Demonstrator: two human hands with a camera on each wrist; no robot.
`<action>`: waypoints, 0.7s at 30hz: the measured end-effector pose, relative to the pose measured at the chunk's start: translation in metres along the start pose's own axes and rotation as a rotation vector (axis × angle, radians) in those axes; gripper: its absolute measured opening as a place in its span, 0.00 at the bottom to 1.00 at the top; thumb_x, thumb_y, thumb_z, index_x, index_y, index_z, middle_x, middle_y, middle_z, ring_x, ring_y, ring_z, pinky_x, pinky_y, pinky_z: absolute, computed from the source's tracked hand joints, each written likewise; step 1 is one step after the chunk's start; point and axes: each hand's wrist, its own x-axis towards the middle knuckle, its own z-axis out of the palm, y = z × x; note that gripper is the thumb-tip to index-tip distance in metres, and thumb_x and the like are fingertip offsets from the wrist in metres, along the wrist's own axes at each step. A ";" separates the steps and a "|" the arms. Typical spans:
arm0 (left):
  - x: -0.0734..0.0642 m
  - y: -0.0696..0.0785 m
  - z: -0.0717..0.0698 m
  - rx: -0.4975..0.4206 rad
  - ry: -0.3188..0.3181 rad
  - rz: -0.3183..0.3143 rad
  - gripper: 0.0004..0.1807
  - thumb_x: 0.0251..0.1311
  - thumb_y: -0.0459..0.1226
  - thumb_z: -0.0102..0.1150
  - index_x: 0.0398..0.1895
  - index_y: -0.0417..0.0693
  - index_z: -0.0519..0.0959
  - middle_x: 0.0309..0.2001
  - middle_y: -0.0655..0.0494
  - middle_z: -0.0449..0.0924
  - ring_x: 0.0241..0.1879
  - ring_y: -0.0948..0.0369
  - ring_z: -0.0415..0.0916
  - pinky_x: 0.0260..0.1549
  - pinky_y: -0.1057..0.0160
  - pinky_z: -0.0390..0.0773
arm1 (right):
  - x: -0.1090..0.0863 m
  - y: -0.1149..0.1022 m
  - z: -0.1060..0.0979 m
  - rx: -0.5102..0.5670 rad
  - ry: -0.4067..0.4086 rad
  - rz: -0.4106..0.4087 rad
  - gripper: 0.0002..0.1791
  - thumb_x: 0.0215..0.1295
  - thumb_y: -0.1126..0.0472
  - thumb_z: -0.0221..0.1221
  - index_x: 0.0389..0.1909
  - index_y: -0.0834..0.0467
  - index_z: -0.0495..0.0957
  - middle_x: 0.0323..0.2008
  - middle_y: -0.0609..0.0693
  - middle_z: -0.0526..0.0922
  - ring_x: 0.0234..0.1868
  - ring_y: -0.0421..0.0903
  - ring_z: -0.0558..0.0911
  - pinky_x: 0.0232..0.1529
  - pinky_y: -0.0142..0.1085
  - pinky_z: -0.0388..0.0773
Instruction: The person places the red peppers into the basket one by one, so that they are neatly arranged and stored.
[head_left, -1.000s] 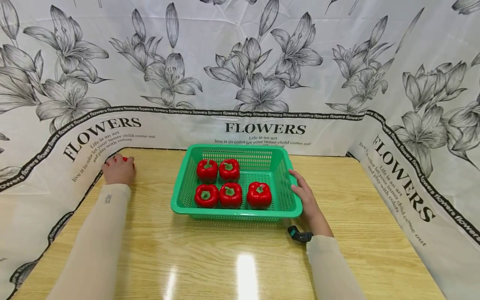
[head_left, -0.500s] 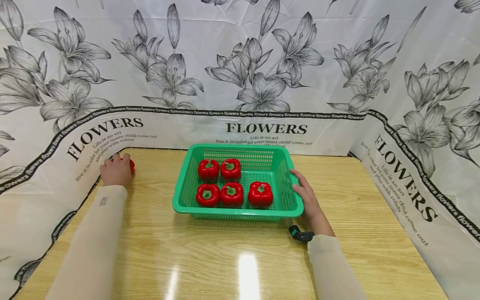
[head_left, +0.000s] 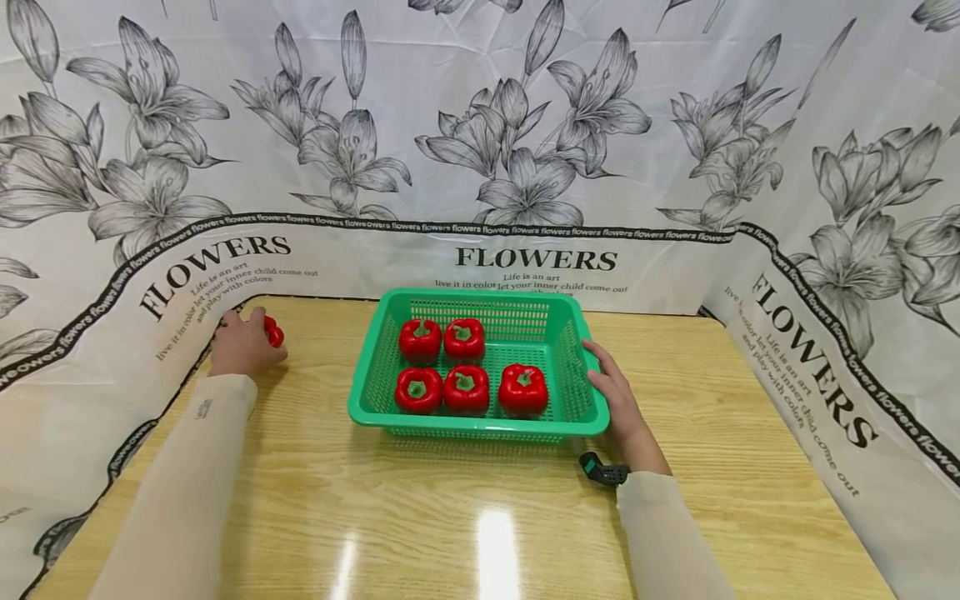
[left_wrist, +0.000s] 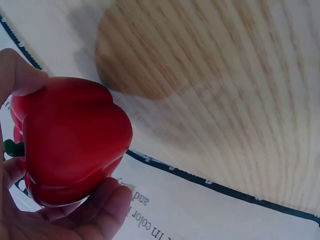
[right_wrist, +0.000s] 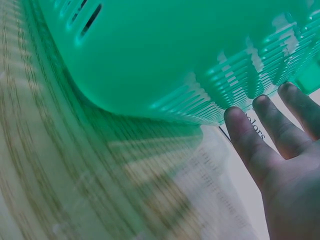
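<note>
In the left wrist view a glossy red bell pepper (left_wrist: 75, 137) with a green stem is gripped by my left hand (head_left: 243, 342), thumb on one side and fingers on the other. That hand is at the table's far left corner, by the cloth, and partly hides the pepper in the head view. A green slotted plastic basket (head_left: 465, 424) stands mid-table, with several red bell peppers (head_left: 523, 390) inside, stems up. My right hand (head_left: 621, 408) rests against the basket's right end. Its straight fingers (right_wrist: 245, 132) touch the outer wall in the right wrist view.
White cloth (head_left: 525, 192) with printed flowers and lettering borders the wooden table (head_left: 420, 517) at the back and both sides. A dark strap device (head_left: 603, 471) sits at my right wrist. Inside the basket, bare floor shows to the right and back right of the peppers.
My left hand has turned and lifted slightly, with more of the red bell pepper now showing beside its fingers. The right hand and basket hold their places; the head view has shifted slightly.
</note>
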 end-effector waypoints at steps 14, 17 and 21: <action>0.001 0.026 -0.004 -0.101 -0.079 0.023 0.39 0.49 0.46 0.63 0.59 0.34 0.57 0.51 0.25 0.55 0.37 0.36 0.72 0.37 0.41 0.78 | 0.000 0.000 0.001 0.012 -0.002 0.002 0.29 0.74 0.53 0.39 0.75 0.48 0.52 0.74 0.53 0.53 0.60 0.46 0.66 0.50 0.27 0.73; 0.001 0.032 -0.005 -0.101 -0.074 0.015 0.41 0.50 0.46 0.64 0.60 0.32 0.56 0.52 0.24 0.55 0.39 0.34 0.72 0.40 0.40 0.78 | 0.000 0.000 0.001 0.012 -0.003 0.002 0.29 0.74 0.53 0.39 0.75 0.48 0.52 0.74 0.53 0.53 0.60 0.46 0.66 0.50 0.26 0.72; 0.001 0.038 -0.007 -0.103 -0.068 0.023 0.44 0.51 0.48 0.63 0.62 0.31 0.55 0.53 0.25 0.59 0.42 0.33 0.71 0.42 0.38 0.77 | -0.001 0.000 0.000 0.018 -0.011 0.004 0.29 0.74 0.52 0.39 0.75 0.48 0.52 0.75 0.52 0.52 0.62 0.48 0.65 0.50 0.26 0.72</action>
